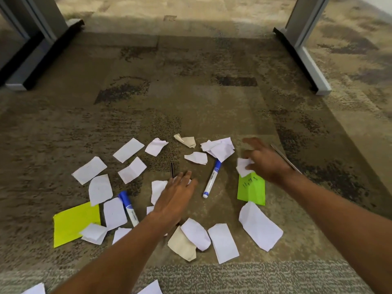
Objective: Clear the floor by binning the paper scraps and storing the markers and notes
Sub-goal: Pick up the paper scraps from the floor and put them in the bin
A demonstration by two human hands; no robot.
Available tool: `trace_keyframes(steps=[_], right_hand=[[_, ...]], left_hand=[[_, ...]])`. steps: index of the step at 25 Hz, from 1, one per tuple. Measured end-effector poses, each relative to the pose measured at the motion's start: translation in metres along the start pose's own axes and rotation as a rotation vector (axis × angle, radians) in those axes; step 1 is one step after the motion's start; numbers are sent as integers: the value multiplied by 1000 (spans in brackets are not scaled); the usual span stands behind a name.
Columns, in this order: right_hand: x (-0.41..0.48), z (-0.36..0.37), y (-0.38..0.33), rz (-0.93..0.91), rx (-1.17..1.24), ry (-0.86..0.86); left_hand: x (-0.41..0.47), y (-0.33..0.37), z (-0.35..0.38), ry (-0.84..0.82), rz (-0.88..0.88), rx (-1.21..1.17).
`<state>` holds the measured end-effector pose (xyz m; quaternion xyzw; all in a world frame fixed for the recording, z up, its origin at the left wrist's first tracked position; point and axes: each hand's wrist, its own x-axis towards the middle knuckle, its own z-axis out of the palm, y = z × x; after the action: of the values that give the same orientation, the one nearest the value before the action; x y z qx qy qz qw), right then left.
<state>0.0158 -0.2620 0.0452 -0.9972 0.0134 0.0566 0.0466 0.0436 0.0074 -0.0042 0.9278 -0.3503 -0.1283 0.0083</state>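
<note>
Head view, right hand [265,160] pinching paper scrap [242,166]

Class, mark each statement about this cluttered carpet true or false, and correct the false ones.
1. Two blue-capped markers lie on the carpet. True: one in the middle, another toward the left.
2. The green note is blank. False: it bears dark handwriting.
3. The right hand touches a white scrap. True.
4. The left hand grips a marker. False: its fingers are spread flat over scraps.
</note>
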Motion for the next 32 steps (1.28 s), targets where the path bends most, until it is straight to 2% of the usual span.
trace_keyframes(steps=[2, 4, 8, 10, 12, 14, 17, 19, 23, 27, 30, 32], right_hand=[[18, 1, -14, -159, -139, -42], [32, 2, -26, -291, -155, -23], [61, 7, -44, -222, -180, -203], [72, 11, -47, -188, -104, -307], [81, 10, -47, -212, -163, -407], [86, 9, -45, -212, -156, -446], [88, 10, -43, -255, -217, -429], [83, 11, -38, -327, -293, -353], [74, 9, -35, -271, -308, -213], [58, -5, -28, -117, -73, -149], [43, -10, -20, -39, 93, -133], [37, -13, -17, 12, 117, -179]], left_hand=[[-2, -8, -6, 32, 46, 2], [-5, -18, -11, 63, 87, -6], [-10, -49, -17, 77, 91, 107], [-12, -62, -15, 27, -6, 153], [-14, -70, -11, -38, -87, 133], [-16, -70, -5, -90, -74, 92], [-21, -67, -3, -72, -120, -92], [-24, -66, -3, -118, -110, -130], [-30, -71, -17, -177, -86, -191], [-36, -77, -28, -250, -44, -182], [-37, -73, -26, -219, -69, -165], [-35, -68, -25, -197, -102, -158]])
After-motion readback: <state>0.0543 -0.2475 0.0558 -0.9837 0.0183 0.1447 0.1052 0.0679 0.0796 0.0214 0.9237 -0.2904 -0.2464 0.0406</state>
